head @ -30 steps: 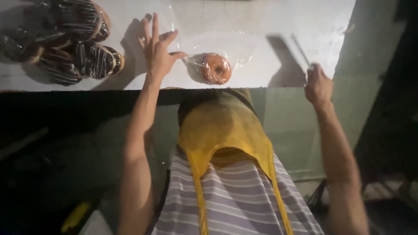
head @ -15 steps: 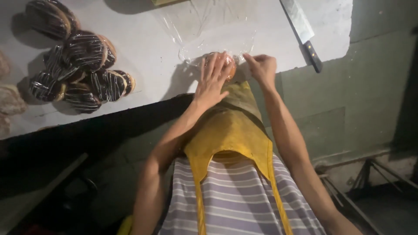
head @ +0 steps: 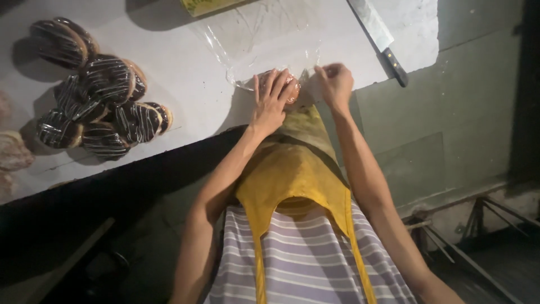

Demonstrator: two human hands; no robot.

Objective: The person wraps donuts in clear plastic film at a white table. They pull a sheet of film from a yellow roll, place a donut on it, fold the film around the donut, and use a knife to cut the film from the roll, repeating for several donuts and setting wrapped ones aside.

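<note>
A glazed brown donut [head: 292, 90] lies on a sheet of clear plastic film [head: 264, 39] near the front edge of the white table [head: 185, 79]. My left hand [head: 271, 101] rests flat on top of the donut, fingers spread. My right hand [head: 335, 83] is just right of the donut, its fingers pinched on the film's edge. My yellow apron [head: 292, 169] hangs below the table edge.
A pile of several chocolate donuts with white stripes [head: 95, 101] sits at the table's left. Pale pastries [head: 11, 152] lie at the far left edge. A large knife [head: 378, 38] with a dark handle lies at the right. A yellow roll [head: 205, 5] is at the top.
My left hand moved from flat on the table onto the donut. My right hand came in from the table's right edge to the film beside it.
</note>
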